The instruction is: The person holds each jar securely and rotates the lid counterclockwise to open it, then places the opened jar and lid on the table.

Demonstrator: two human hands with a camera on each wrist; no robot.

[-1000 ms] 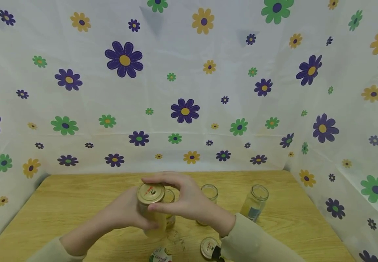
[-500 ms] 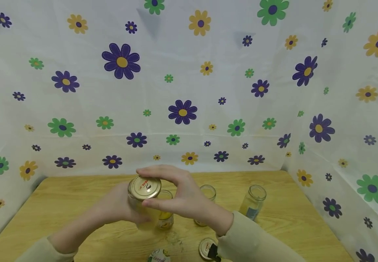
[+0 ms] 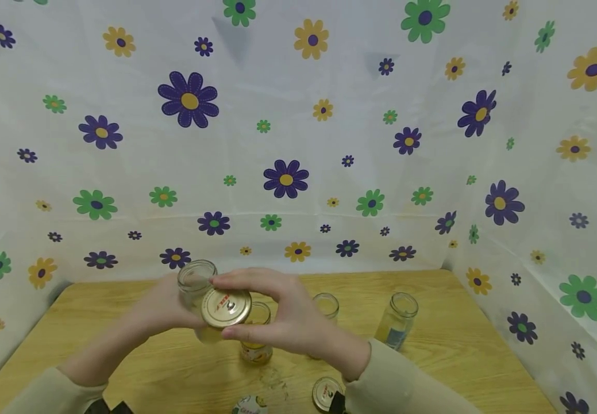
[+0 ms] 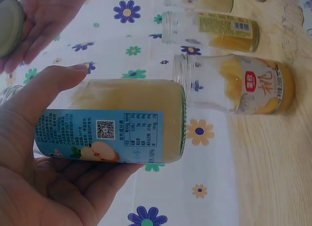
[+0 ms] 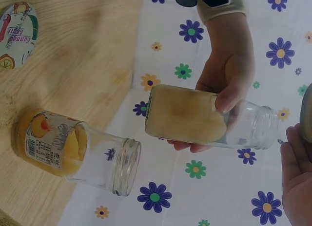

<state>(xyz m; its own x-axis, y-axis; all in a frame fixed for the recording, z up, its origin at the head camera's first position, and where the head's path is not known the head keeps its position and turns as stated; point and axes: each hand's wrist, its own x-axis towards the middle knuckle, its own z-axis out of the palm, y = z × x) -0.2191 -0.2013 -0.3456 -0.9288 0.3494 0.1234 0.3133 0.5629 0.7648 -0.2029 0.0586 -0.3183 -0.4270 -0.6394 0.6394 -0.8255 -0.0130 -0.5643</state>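
Note:
My left hand grips an uncapped glass jar above the table. The jar holds pale fruit in liquid and has a blue label with a fruit picture. A gold jar lid with red print is pinched by its edge between the thumb and fingers of my right hand, just in front of the jar's mouth and apart from it in the left wrist view. Behind the lid, an uncapped jar of yellow peach pieces stands on the table, partly hidden in the head view by the right hand.
Two more uncapped jars stand to the right, one jar partly behind the right wrist, the other jar farther right. A gold lid and a printed lid lie near the front. Flowered cloth walls the wooden table.
The lid, seen on the jar's mouth earlier, is now off it in my right hand. My left hand has shifted left with the jar, whose open rim now shows.

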